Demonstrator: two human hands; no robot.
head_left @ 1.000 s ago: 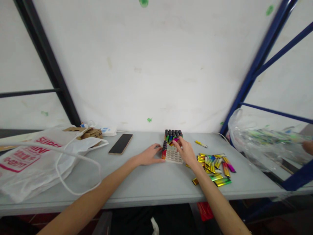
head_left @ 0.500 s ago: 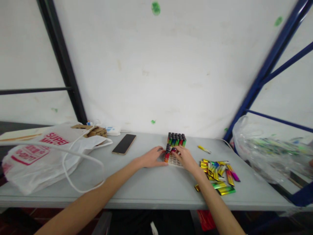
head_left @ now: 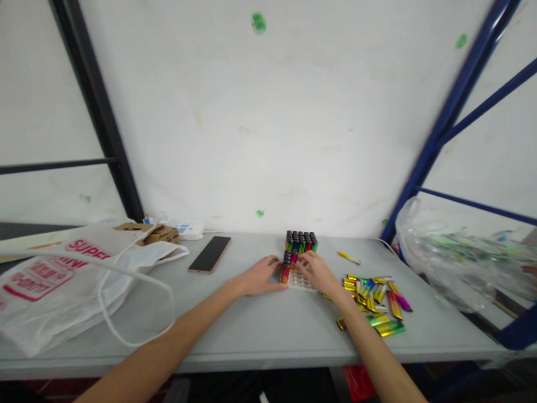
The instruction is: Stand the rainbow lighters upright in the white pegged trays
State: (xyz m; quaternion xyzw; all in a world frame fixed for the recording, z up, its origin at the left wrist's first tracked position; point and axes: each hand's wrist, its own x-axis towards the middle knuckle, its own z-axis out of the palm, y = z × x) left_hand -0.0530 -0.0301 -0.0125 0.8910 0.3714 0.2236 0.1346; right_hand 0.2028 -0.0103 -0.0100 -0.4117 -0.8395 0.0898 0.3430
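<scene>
A pale tray (head_left: 302,284) with rows of holes sits on the table, its back rows filled with upright, colourful, black-topped pieces that look like cigarette lighters (head_left: 301,242). More stand along its left side, including a red-orange lighter (head_left: 286,273) at the front. My left hand (head_left: 262,275) curves around the tray's left side, thumb at the front corner and fingers against the left lighters. Over the tray, my right hand (head_left: 314,271) has its fingertips closed at a pinkish-red lighter (head_left: 293,259); the fingers partly hide it. Loose gold and coloured lighters (head_left: 371,296) lie beside my right forearm.
A single yellow lighter (head_left: 349,257) lies at the back right. Left of the tray are a phone (head_left: 210,254), a white plastic bag (head_left: 79,268), a white cable (head_left: 103,305) and a cardboard box (head_left: 161,235). A clear plastic bag (head_left: 444,257) rests by the blue frame (head_left: 423,151).
My right hand's fingertips have shifted slightly, and the pinkish-red lighter now shows upright beside them. My left hand stays at the tray. The whole view has shifted a little.
</scene>
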